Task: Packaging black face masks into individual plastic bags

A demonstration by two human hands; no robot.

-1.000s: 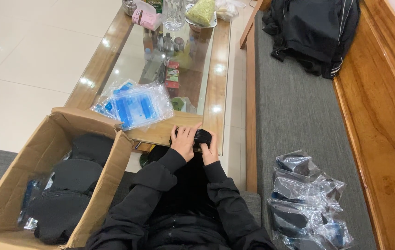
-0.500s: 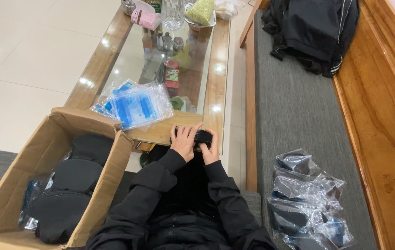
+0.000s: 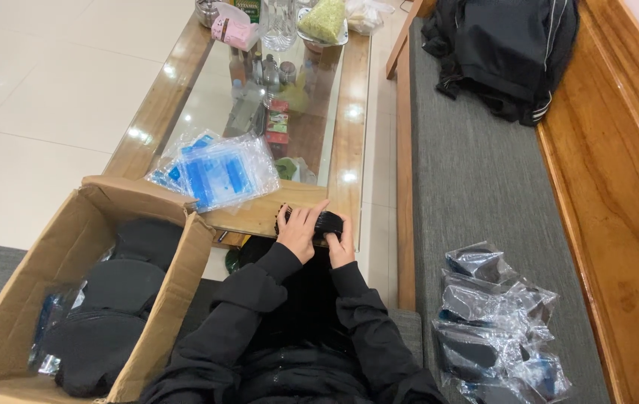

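1. While both sets of fingers are curled in close, a small black flat pad-like item (image 3: 324, 223) is pinched between them. The left hand (image 3: 300, 228) lies over its left part with fingers pressed down flat, and the right hand (image 3: 340, 243) is clamped on its right end from below.
2. That black item is held right at the near edge of the long wooden coffee table with a glass top (image 3: 354, 150), touching or just above the wood, can't be told which.
3. Just left of the hands, a stack of clear plastic bags with blue prints (image 3: 218, 172) is laid on the table corner.
4. Further left, an open brown cardboard box (image 3: 72, 239) is set on the floor, and black flat pieces (image 3: 121, 288) are piled inside it.
5. Off to the right, a heap of clear bags packed with black items (image 3: 495, 322) is left on the grey bench cushion (image 3: 476, 172).
6. At the far end of the bench, a black jacket (image 3: 506, 49) is dumped.
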